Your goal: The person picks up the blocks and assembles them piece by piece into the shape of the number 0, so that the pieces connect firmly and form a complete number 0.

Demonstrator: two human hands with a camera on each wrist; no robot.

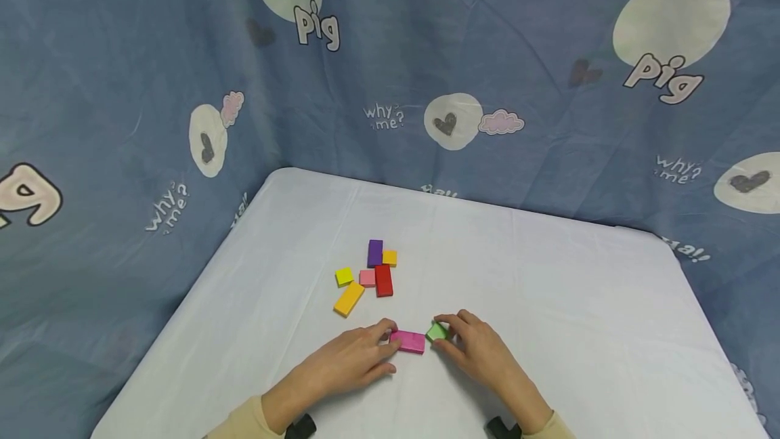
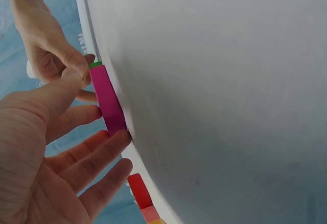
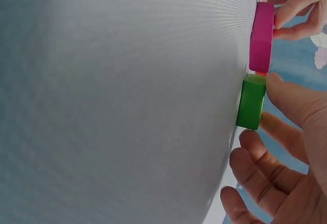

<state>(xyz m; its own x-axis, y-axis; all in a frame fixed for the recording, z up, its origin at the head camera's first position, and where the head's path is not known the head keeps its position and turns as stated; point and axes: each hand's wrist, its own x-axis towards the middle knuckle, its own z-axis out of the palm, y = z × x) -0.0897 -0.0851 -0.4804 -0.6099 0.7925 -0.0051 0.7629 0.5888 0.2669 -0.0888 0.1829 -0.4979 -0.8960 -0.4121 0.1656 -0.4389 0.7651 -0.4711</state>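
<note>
Left hand (image 1: 353,361) has its thumb and index finger pinching the left end of the magenta block (image 1: 409,342), lower middle of the frame, other fingers spread loosely. Right hand (image 1: 478,351) is pinching the green block (image 1: 436,332) just right of it. Can't quite tell if those two blocks touch; their near ends look super close in the head view.

Room-wise, the white table (image 1: 585,330) runs a long way right of the right hand, out to its slanting edge at far right. The back edge crosses mid-frame against the blue cloth (image 1: 536,12), well beyond the blocks. Left edge slopes to the lower left corner, and the near edge is cut off by the bottom of the frame.

Tightest spot is just up and left of the left hand: purple block (image 1: 374,253), small orange block (image 1: 390,259), red block (image 1: 384,281), pink block (image 1: 367,278), yellow block (image 1: 344,276) and long orange block (image 1: 349,299), all bunched up.

Fingers hide part of the magenta and green ones. Sleeves (image 1: 244,420) get chopped at the bottom, and the black bits (image 1: 301,427) by the wrists are too cropped to make out.
</note>
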